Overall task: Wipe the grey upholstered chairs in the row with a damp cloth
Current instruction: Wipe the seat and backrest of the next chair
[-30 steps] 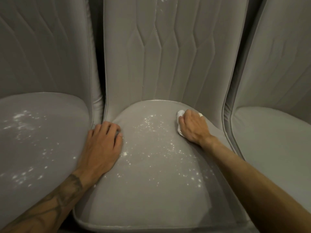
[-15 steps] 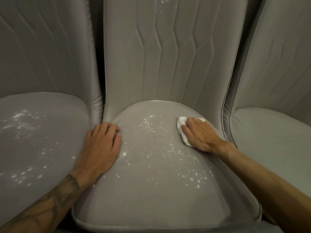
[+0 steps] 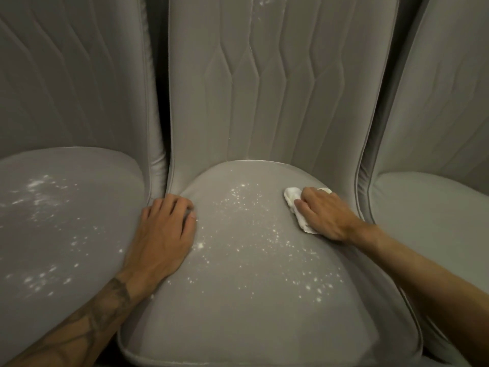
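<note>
Hands on middle chair [image 3: 251, 308], cloth [image 3: 292, 196] under the right one

1. Left hand [image 3: 164, 234]: palm down, flat on the left edge of the middle chair's seat, near its back corner. Fingers straight and close together, tips toward the backrest, thumb lying alongside. Holds nothing. Forearm [image 3: 87, 324] bare, with a dark tattoo [image 3: 116, 295], coming in from the lower left.

2. Right hand [image 3: 324, 214]: palm down at the seat's back right, on top of the cloth. Fingers lie together over it and press it to the upholstery; thumb rests on the cloth's left part.

3. Cloth: white, small, crumpled. Mostly covered by the right hand; parts show past the fingertips, around the thumb and under the palm's left side. Lies on the seat, just in front of the backrest.

4. Specks [image 3: 246, 207]: white, scattered over the middle of the seat between the two hands and on toward the front right. One larger spot just beside the left hand. A few more high on the backrest.

5. Middle chair: grey upholstery, rounded seat with a piped edge, tall backrest with stitched zigzag lines.

6. Left chair [image 3: 66, 221]: same make, just beside the middle one. Its seat carries white specks as well.

7. Right chair [image 3: 428, 215]: same make, just beside the middle one; seat an even grey.
</note>
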